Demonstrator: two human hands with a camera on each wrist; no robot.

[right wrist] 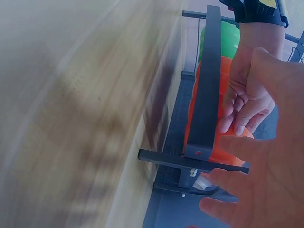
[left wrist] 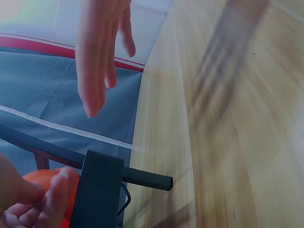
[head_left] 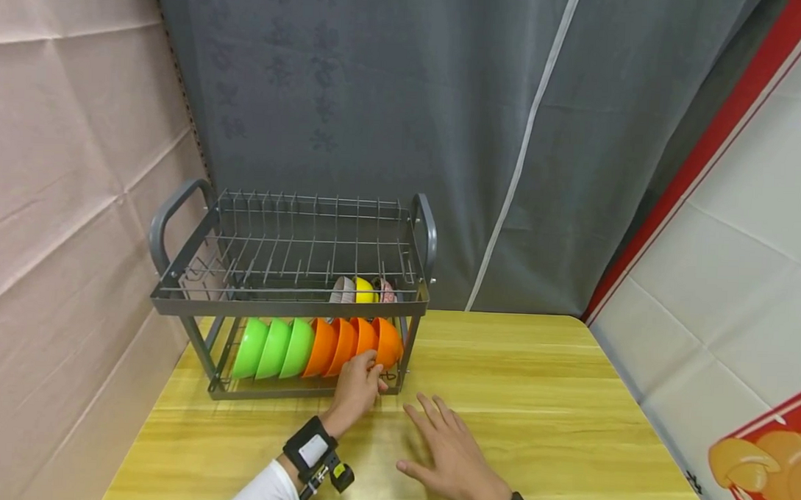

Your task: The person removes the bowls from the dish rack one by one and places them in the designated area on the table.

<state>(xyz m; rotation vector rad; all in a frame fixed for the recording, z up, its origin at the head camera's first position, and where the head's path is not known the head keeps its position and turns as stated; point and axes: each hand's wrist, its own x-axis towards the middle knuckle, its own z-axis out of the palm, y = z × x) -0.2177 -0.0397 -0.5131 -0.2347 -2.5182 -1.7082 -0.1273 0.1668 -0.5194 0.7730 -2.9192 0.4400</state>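
In the head view, a row of green bowls (head_left: 273,348) and orange bowls (head_left: 322,348) stands on edge along the lower tier of a grey dish rack (head_left: 289,305). My left hand (head_left: 358,387) reaches to the right end of that row. Its thumb and fingers pinch the rim of an orange bowl (left wrist: 42,177), with the fingertips partly hiding it. To the right, my right hand (head_left: 451,452) is held over the wooden table, fingers spread and holding nothing. The right wrist view has its fingers (right wrist: 232,178) overlapping the rack's end.
Behind the bowls are a yellow cup (head_left: 364,291), a pale ribbed cup (head_left: 342,290) and a pink patterned one (head_left: 387,291). The rack's upper tier has wire dividers. Wooden table (head_left: 535,387) extends to the right, with a grey curtain (head_left: 379,95) behind.
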